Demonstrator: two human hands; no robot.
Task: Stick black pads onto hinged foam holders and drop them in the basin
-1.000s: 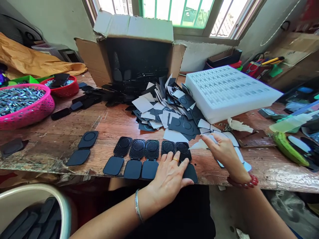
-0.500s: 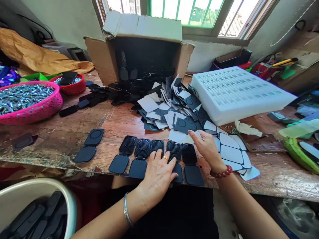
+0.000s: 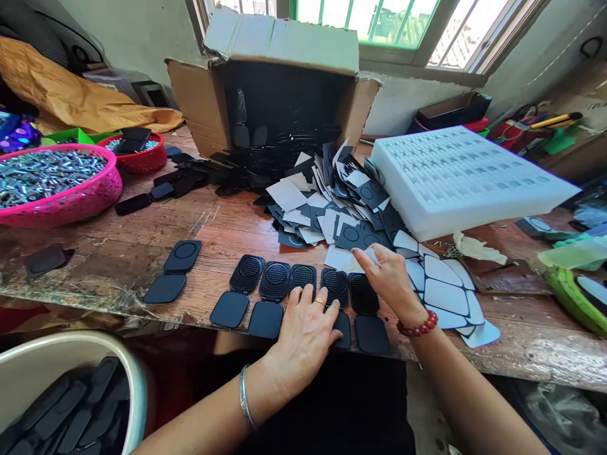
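Observation:
Several black hinged pads lie unfolded in a row along the front edge of the table, their ridged upper halves away from me. My left hand rests palm down with fingers outstretched over the middle of this row, its fingertips on a ridged half and hiding the lower half. At the right end of the row, my right hand is closed in a pinch above the table. A small white piece shows between its thumb and fingers; its kind is unclear. Beside that hand lie overlapping white rounded panels with dark edges.
Black and white square cards are heaped before an open cardboard box. A white foam tray stands right. Left are a pink basket of metal parts, a red bowl, another hinged pad and a bin below.
The view has shifted slightly. My right hand has moved a little left, toward the last ridged pad, still pinching the white piece. My left hand stays on the row.

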